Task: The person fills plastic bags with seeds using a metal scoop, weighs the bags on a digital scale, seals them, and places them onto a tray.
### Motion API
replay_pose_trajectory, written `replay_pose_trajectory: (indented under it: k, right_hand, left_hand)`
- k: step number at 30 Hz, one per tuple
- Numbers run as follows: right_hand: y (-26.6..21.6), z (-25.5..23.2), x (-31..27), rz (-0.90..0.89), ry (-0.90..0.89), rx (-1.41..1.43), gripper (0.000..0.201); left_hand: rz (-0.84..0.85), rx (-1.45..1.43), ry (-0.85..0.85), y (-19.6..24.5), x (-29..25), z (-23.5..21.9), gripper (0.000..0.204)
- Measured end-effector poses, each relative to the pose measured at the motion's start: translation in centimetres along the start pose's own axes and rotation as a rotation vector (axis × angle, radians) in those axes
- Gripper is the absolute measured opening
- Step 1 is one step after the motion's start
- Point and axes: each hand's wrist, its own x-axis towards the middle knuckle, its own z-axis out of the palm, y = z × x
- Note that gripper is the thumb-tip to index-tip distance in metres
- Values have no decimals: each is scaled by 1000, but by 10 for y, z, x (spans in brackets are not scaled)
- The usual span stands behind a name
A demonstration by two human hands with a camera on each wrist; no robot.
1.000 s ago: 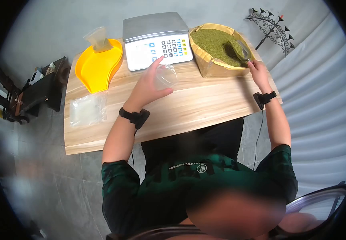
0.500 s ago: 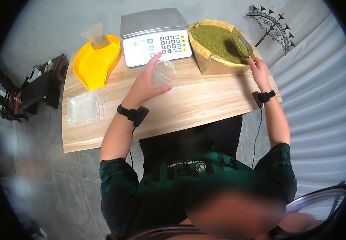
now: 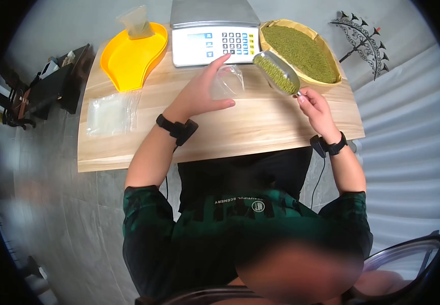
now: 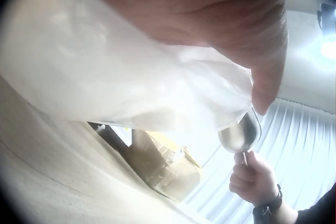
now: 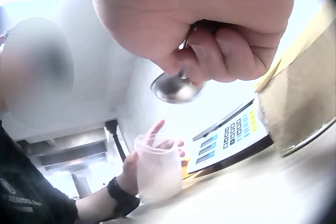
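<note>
My left hand (image 3: 199, 92) holds a clear plastic bag (image 3: 228, 85), thumb and fingers curved around its open mouth. In the right wrist view, this bag (image 5: 160, 176) stands wide and rounded like a cup. My right hand (image 3: 315, 109) grips the handle of a metal scoop (image 3: 286, 67) filled with green mung beans (image 3: 276, 74). The scoop is raised over the table, to the right of the bag's mouth. Behind it stands a brown paper sack (image 3: 334, 63), full of the same beans. In the left wrist view, the scoop's shiny underside (image 4: 241, 136) shows just beyond my thumb.
A white digital scale (image 3: 194, 56) with a grey plate stands at the table's back. Left of it lies a yellow tray (image 3: 109, 66), with a partly filled clear bag (image 3: 137, 25) at its back. Flat clear bags (image 3: 109, 114) lie on the wooden table (image 3: 169, 152) at front left.
The right hand has lifted the loaded scoop out of the sack and brought it left toward the plastic bag. The left hand still holds the bag in front of the scale.
</note>
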Motion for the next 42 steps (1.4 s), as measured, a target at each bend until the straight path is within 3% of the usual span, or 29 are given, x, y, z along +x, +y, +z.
replay_pose_trajectory:
  k: [5,16,26,36,38,39,41,42]
  right_hand:
    - [-4,11,1,-62,-108,-150,16]
    - [-84,7,28,-45,-382,-696,25]
    - [-112,17,44,-201,-434,-909,25]
    - [-106,12,35,-197,-402,-908,25]
    - [-82,-4,30,-121,-356,-604,22]
    - [-68,-14,27,-112,-348,-610,22]
    - [-41,-37,22,25,-193,-221,18]
    - [-32,-50,20,28,-187,-228,18]
  left_hand:
    - [70,73,-77,-6,-1,-2,100]
    - [80,10,-160,-5,-1,1,97]
    - [75,59,-192,-1,-2,-1,91]
    - [30,4,-176,2,-4,-1,90]
    - [-3,-49,-187,-1,-5,0,89]
    - [10,-63,-165,-4,-4,0,89]
    - [33,-84,-144,-7,-3,-1,89]
    - [17,-91,-128,-6,-3,-2,89]
